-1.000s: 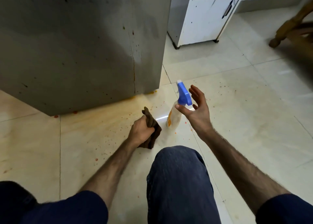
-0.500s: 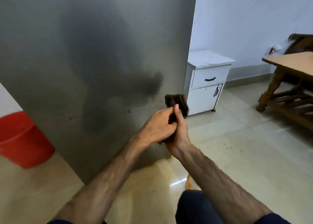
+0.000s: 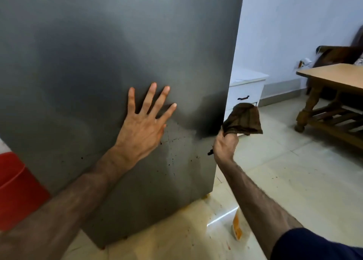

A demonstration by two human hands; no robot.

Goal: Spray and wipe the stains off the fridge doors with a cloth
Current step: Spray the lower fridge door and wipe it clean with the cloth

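Two hands are up in front of me at the grey fridge door. My left hand lies flat against the steel with its fingers spread wide and released, grasping nothing. My right hand hangs just off the door's right edge, its fingers clenched around the lower end of the brown cloth, which fans out upward above my fist. The cloth is near the edge of the door, but I cannot tell whether it touches the metal.

Small dark stains speckle the lower right part of the door, below and to the right of my left palm, and a few more dot the steel nearer the bottom corner. Orange smears show on the pale tiled floor at the fridge's foot. Down by my right forearm, the spray bottle stands on the floor, only a strip of its clear body with orange liquid visible beside my arm.

Left of the fridge, a red bucket sits at the near edge of the scene. Farther off on the right stands a white cabinet against the wall, and a wooden desk fills the far right.
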